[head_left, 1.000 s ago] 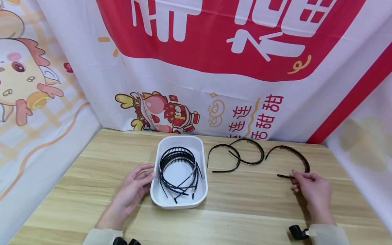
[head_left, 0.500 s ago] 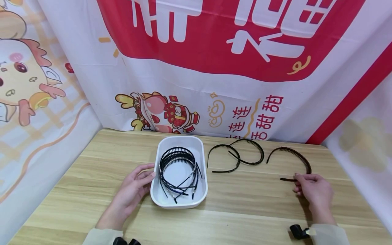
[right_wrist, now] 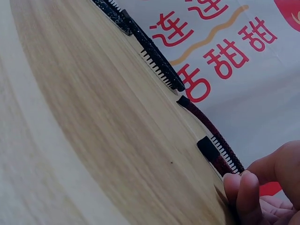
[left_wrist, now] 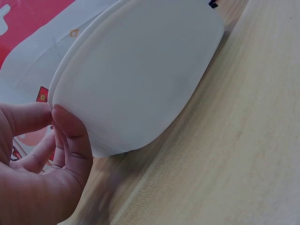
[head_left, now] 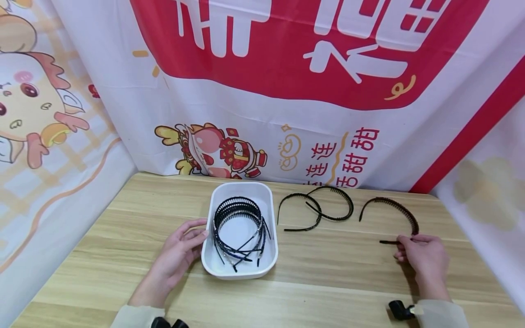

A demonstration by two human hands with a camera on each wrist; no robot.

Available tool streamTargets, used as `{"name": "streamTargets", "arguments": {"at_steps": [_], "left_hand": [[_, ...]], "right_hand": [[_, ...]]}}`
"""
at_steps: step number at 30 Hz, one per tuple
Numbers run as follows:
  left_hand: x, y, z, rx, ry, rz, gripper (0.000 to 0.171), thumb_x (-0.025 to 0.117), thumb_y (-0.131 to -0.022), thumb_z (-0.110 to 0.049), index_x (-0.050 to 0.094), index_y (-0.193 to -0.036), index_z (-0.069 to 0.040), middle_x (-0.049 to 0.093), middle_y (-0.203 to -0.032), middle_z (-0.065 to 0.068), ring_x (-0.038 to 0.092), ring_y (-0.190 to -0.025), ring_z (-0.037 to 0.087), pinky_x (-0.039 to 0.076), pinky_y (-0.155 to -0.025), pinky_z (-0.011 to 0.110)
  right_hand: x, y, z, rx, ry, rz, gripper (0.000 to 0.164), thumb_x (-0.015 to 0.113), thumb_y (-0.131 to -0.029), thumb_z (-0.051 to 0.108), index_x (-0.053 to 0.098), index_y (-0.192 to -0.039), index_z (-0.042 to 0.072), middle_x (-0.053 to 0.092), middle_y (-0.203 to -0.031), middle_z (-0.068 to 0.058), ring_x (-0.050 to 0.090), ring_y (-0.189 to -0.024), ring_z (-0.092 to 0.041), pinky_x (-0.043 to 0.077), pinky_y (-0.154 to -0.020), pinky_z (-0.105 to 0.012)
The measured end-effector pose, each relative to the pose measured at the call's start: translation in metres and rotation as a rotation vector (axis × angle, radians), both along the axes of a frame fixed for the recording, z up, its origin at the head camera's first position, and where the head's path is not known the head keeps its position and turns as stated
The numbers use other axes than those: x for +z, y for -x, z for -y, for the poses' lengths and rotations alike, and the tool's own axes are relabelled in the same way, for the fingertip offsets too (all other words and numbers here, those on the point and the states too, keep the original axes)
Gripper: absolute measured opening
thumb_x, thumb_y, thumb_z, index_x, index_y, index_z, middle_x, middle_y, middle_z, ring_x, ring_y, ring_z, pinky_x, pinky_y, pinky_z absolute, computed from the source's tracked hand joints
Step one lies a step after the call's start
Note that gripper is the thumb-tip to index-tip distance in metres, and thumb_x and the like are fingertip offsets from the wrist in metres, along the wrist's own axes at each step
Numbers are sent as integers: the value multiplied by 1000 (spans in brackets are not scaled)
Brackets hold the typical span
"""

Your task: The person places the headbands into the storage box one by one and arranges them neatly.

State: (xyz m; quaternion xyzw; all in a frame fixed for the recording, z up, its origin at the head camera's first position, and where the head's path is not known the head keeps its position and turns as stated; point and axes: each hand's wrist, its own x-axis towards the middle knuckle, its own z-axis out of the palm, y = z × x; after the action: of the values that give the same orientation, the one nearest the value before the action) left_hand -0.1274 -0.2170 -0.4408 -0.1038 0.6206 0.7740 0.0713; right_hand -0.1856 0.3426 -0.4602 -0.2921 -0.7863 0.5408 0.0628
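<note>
My left hand (head_left: pixel 175 255) pinches the left rim of a white plastic tub (head_left: pixel 208 264); the left wrist view shows thumb and fingertips at the rim of the tub's wall (left_wrist: pixel 140 79). Inside the tub lie several dark toothed headbands (head_left: pixel 238 205), overlapping. At the right of the table, my right hand (head_left: pixel 424 260) pinches a dark reddish toothed headband (head_left: pixel 404 211) near one end. Its opening faces left, and both of its tips show in the right wrist view, where fingertips (right_wrist: pixel 248 185) grip the band. The fingers hide part of it.
Two black headbands, a left one (head_left: pixel 301 195) and a right one (head_left: pixel 348 200), overlap on the wooden table (head_left: pixel 320 273) between tub and right hand. A printed cloth (head_left: pixel 287 132) hangs behind the table's back edge, and more cloth stands at both sides.
My right hand has shifted slightly right and toward the front, and the reddish headband has moved with it. The left hand, the tub and the two black headbands stay where they were.
</note>
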Motion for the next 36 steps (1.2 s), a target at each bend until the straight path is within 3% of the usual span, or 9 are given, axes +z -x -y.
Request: {"name": "streamTargets", "arguments": {"at_steps": [8,13,16,22,31,36], "left_hand": [[0,0,-1,-3,2,-4,31,64,-105,-7,61,-133,-19,75,-101,-9,70,-97,9,60,-89,27],[2,1,0,-6,8,0,32,65,-104,-7,60,-134,-18,74,-102,-9,70,-98,10,60,-89,27],[3,0,1,-4,10,3,32,65,-104,-7,61,-134,-18,75,-102,-9,70,-98,9,60,-89,27],[4,-1,4,-12,8,1,32,65,-105,-7,60,-134,-19,75,-103,-9,71,-99,9,60,-90,27],[3,0,2,-19,0,3,32,66,-104,-7,61,-134,-18,75,-103,-8,71,-99,9,60,-89,27],[3,0,1,-13,-1,3,31,65,-104,-7,61,-133,-18,75,-102,-8,71,-99,10,60,-89,27]], "right_hand": [[0,-2,-4,-33,38,3,70,69,-101,23,39,-156,-8,69,-56,18,72,-50,-6,63,-56,-25],[1,0,-5,-63,145,-8,70,70,-101,20,39,-158,-7,70,-58,18,74,-54,-7,64,-59,-27],[1,2,-5,-70,213,-27,56,70,-101,17,49,-149,-4,72,-63,15,76,-57,-10,66,-63,-29],[4,5,-8,-42,294,-18,8,69,-103,17,67,-107,10,76,-68,6,78,-60,-13,66,-67,-29],[7,6,-15,-45,283,63,13,60,-105,19,66,-100,9,75,-64,0,78,-61,-13,66,-67,-27],[8,5,-14,-77,295,49,17,61,-101,16,68,-88,9,74,-62,-1,78,-59,-14,66,-66,-27]]}}
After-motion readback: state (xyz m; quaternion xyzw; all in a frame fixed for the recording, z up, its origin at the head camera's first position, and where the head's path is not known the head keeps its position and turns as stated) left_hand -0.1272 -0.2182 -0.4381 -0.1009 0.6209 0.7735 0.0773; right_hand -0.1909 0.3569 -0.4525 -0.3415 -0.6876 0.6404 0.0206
